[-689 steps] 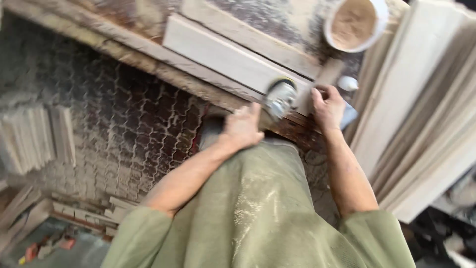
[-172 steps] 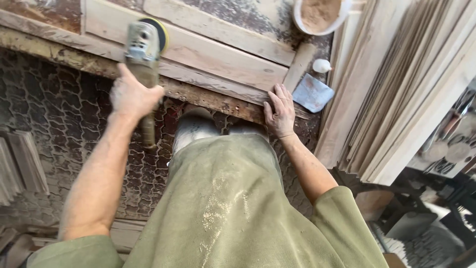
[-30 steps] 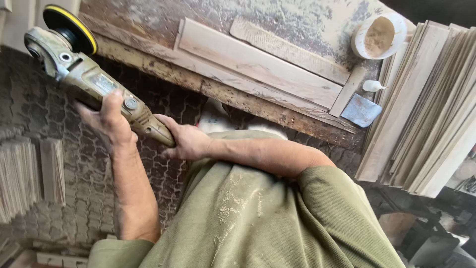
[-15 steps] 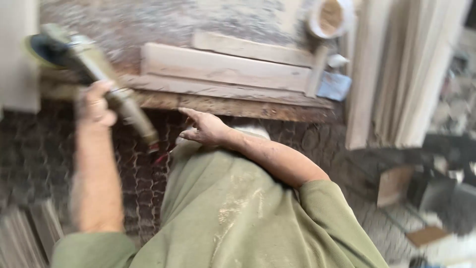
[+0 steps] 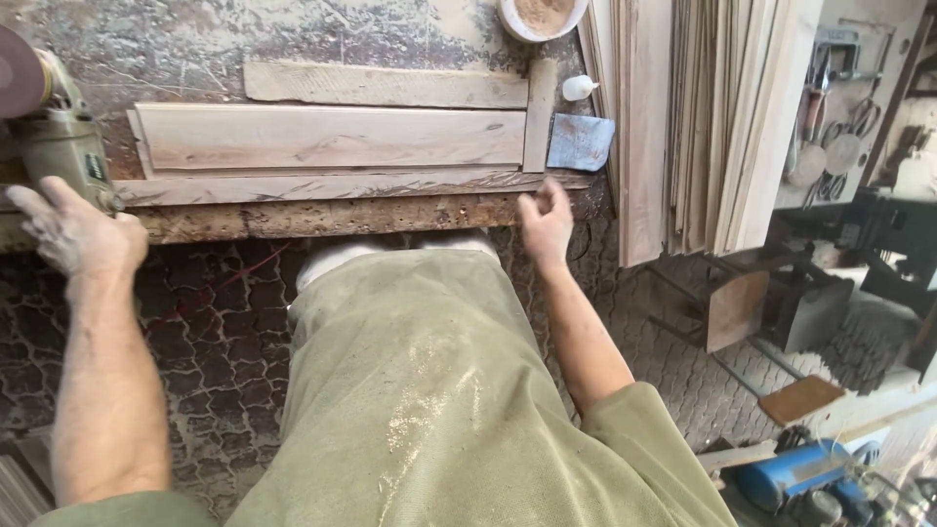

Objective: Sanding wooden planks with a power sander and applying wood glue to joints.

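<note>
The left hand [image 5: 73, 229] is closed around the back end of a sander [image 5: 54, 141]. The sander is grey-green and dusty. It has a thick body and a round dark-red disc at the far end, right at the edge of the view. It lies on the counter [image 5: 293, 220], just past the left hand, and points away from the person.

The right hand [image 5: 547, 222] is open, with its fingers loosely spread. It holds nothing. It hangs in front of the near edge of the counter, and I cannot tell if it touches the wood.

Just past the right hand lies a small blue-grey pad [image 5: 580, 141]. Next to the pad, a short stick [image 5: 539, 115] stands on end across the counter. To the left of the stick lies a long pale board [image 5: 332, 137], flat, between the two hands. Its top looks smooth and clean, with a dark crack near the right end. A thinner, rougher board [image 5: 386, 86] lies beyond it.

A little white bottle [image 5: 578, 88] sits past the pad. A white tub [image 5: 542, 15] full of sawdust is farther on. To the right of the right hand, many pale planks [image 5: 703, 117] lean in a stack. The counter is old, scratched and dusty.
</note>
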